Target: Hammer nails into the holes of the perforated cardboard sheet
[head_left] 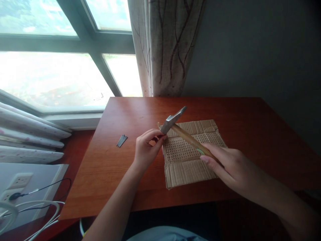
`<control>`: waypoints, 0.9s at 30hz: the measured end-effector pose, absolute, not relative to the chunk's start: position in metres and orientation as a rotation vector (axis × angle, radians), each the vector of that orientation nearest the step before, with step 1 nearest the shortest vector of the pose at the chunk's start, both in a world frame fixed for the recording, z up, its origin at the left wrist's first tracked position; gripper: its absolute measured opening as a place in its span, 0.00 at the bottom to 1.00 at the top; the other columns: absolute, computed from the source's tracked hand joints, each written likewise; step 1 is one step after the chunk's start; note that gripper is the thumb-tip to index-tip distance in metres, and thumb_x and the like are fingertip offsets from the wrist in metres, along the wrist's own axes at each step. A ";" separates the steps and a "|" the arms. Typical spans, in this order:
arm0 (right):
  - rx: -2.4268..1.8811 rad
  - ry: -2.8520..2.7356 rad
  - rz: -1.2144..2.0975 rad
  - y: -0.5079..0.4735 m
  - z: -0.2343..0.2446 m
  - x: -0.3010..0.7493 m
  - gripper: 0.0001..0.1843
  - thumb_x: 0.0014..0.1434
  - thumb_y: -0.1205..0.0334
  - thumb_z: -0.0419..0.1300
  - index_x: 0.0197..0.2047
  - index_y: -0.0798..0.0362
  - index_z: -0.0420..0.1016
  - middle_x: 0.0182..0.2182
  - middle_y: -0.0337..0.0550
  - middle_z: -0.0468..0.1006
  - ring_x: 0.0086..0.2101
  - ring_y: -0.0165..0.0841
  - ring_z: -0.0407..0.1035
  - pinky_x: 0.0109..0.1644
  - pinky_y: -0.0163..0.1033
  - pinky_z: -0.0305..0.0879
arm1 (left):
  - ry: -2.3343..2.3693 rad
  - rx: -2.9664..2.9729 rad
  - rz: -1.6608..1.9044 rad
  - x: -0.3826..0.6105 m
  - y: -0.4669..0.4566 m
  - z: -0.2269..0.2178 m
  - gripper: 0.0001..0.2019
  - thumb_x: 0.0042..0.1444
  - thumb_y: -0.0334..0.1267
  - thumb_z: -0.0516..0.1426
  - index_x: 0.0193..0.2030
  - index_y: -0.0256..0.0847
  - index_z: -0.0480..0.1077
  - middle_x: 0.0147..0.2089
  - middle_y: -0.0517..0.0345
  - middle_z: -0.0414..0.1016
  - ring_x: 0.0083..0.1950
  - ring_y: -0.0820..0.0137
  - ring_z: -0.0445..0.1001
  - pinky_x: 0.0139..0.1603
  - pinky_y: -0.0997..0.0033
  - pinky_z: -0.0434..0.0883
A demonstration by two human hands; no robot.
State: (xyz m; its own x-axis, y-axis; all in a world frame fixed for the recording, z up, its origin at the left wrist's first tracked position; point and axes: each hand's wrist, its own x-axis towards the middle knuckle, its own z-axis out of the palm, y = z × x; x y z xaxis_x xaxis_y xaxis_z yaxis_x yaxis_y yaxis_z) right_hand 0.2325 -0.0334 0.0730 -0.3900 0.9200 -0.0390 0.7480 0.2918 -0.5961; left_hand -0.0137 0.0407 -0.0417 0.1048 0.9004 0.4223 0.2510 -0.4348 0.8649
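Observation:
My right hand [229, 167] grips the wooden handle of a hammer [187, 136]. Its metal head [173, 119] hovers over the back left corner of a piece of cardboard [187, 167]. A perforated board [180, 149] with rows of small holes lies on that cardboard. My left hand [146, 149] is at the cardboard's left edge, fingers pinched just under the hammer head. What they pinch is too small to make out. A small bundle of nails [121, 141] lies on the table to the left of that hand.
The reddish wooden table [112, 174] stands against a grey wall, with a window and a patterned curtain [167, 47] behind it. At the lower left are a power strip [15, 185] and loose cables [37, 207]. Folded fabric [27, 134] lies by the windowsill.

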 end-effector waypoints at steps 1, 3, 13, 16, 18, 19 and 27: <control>-1.508 -2.248 0.779 -0.034 0.074 0.233 0.09 0.73 0.61 0.50 0.48 0.50 0.71 0.31 0.40 0.79 0.30 0.33 0.76 0.33 0.38 0.69 | 1.120 1.767 1.353 -0.013 0.040 -0.041 0.02 0.60 0.35 0.63 0.37 0.41 0.79 0.35 0.55 0.81 0.33 0.72 0.75 0.33 0.72 0.74; -1.508 -2.237 0.784 -0.034 0.074 0.233 0.09 0.73 0.61 0.50 0.47 0.50 0.71 0.30 0.39 0.79 0.29 0.33 0.75 0.32 0.37 0.68 | 1.109 1.745 1.362 -0.012 0.040 -0.040 0.02 0.61 0.35 0.63 0.38 0.40 0.79 0.37 0.54 0.81 0.34 0.72 0.75 0.34 0.73 0.74; -1.528 -2.208 0.821 -0.034 0.072 0.234 0.10 0.74 0.58 0.50 0.46 0.49 0.71 0.30 0.38 0.78 0.28 0.33 0.73 0.31 0.37 0.66 | 1.090 1.682 1.395 -0.010 0.038 -0.039 0.03 0.61 0.37 0.63 0.37 0.40 0.78 0.39 0.53 0.78 0.35 0.72 0.75 0.33 0.75 0.75; -1.529 -2.207 0.836 -0.035 0.072 0.235 0.10 0.74 0.59 0.50 0.47 0.49 0.71 0.30 0.39 0.79 0.29 0.33 0.74 0.32 0.38 0.67 | 1.114 1.680 1.437 -0.010 0.039 -0.040 0.02 0.59 0.36 0.65 0.38 0.41 0.79 0.44 0.53 0.74 0.33 0.76 0.72 0.31 0.76 0.74; -1.531 -2.203 0.849 -0.035 0.072 0.236 0.10 0.74 0.58 0.50 0.48 0.49 0.71 0.31 0.39 0.79 0.30 0.33 0.74 0.33 0.38 0.67 | 1.140 1.664 1.436 -0.011 0.040 -0.042 0.04 0.58 0.36 0.66 0.40 0.42 0.79 0.46 0.53 0.71 0.32 0.77 0.70 0.29 0.78 0.72; -1.534 -2.198 0.853 -0.035 0.072 0.236 0.10 0.74 0.58 0.50 0.48 0.49 0.71 0.32 0.39 0.79 0.30 0.33 0.74 0.34 0.38 0.67 | 1.146 1.653 1.420 -0.012 0.040 -0.044 0.06 0.58 0.36 0.66 0.42 0.42 0.80 0.46 0.54 0.71 0.32 0.78 0.69 0.27 0.78 0.72; -1.550 -2.206 0.853 -0.034 0.073 0.234 0.11 0.74 0.59 0.49 0.47 0.50 0.71 0.31 0.38 0.78 0.29 0.32 0.73 0.34 0.38 0.66 | 1.101 1.575 1.271 -0.014 0.041 -0.044 0.08 0.58 0.41 0.66 0.40 0.40 0.80 0.41 0.53 0.76 0.31 0.76 0.71 0.24 0.78 0.69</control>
